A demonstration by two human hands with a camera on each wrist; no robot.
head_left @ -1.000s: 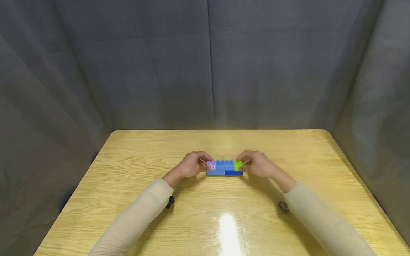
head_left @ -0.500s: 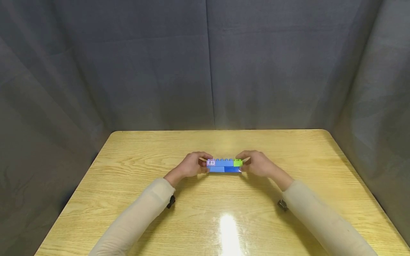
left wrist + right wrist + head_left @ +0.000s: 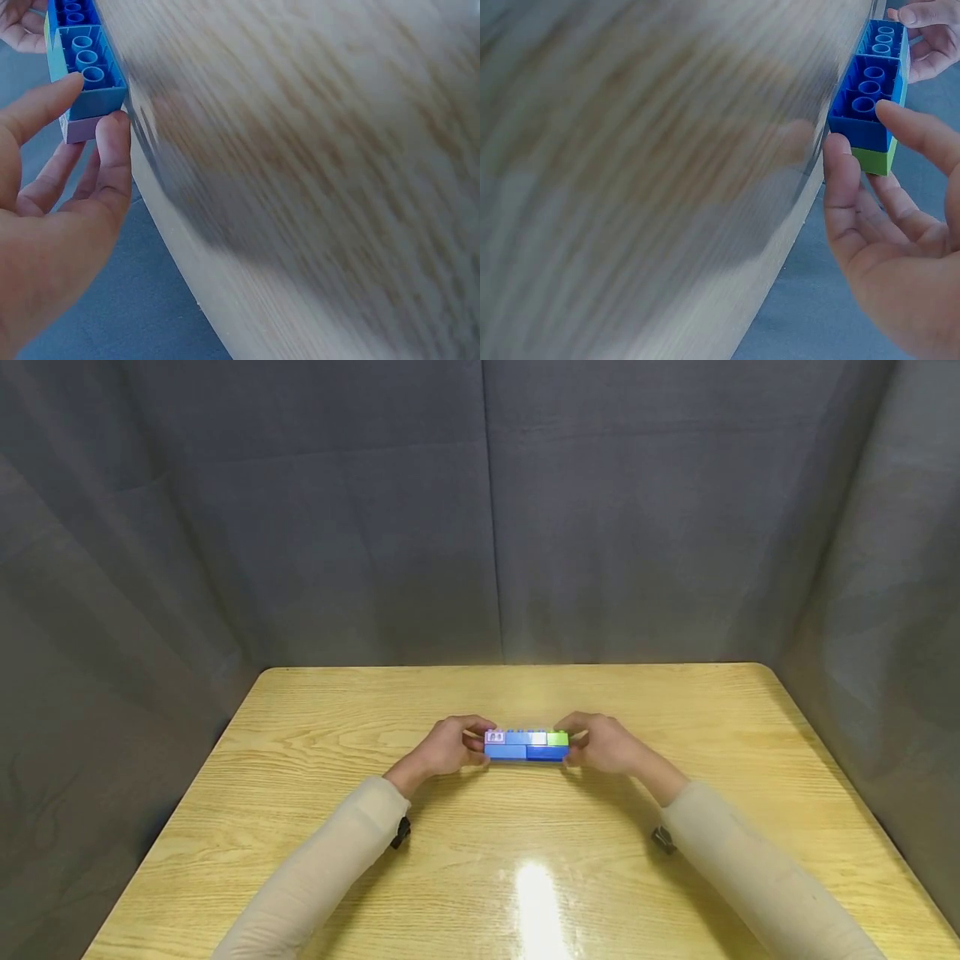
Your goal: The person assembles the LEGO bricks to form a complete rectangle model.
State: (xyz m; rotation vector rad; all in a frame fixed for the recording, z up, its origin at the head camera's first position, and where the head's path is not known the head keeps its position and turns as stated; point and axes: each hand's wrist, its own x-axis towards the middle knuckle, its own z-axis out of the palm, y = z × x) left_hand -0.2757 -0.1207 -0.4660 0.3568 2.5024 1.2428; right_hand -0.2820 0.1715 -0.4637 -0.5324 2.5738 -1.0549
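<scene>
Both hands hold one joined row of toy building bricks above the table, its hollow underside showing in the wrist views. On top sit a lilac brick with a printed face, a blue brick and a lime green brick. Below them are a lighter blue brick and a dark blue brick. My left hand grips the lilac end, thumb on the underside rim. At the green end, my right hand grips likewise, thumb against the dark blue brick's open bottom.
The wood-grain table has rounded far corners and a bright glare patch near its front. Dark grey curtains hang behind it and at both sides. A small black device hangs under the left sleeve, another device under the right.
The bricks have tilted back, so their front faces show now where the studded top showed earlier. Both hands keep their grip and have barely moved.
</scene>
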